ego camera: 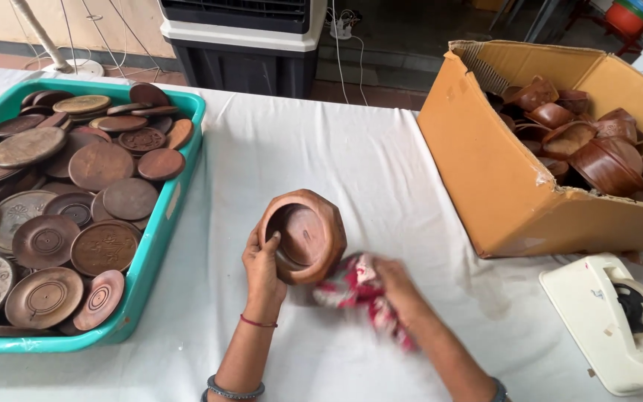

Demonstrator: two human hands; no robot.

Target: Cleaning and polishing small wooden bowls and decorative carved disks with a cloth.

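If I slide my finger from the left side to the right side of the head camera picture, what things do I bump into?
Green tray of wooden lids → left hand → wooden bowl → red and white cloth → cardboard box of bowls → white tape dispenser.

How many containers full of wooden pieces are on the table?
2. A teal plastic tray of round wooden lids sits at the left; a brown cardboard box of wooden bowls sits at the right. Others may lie outside the view.
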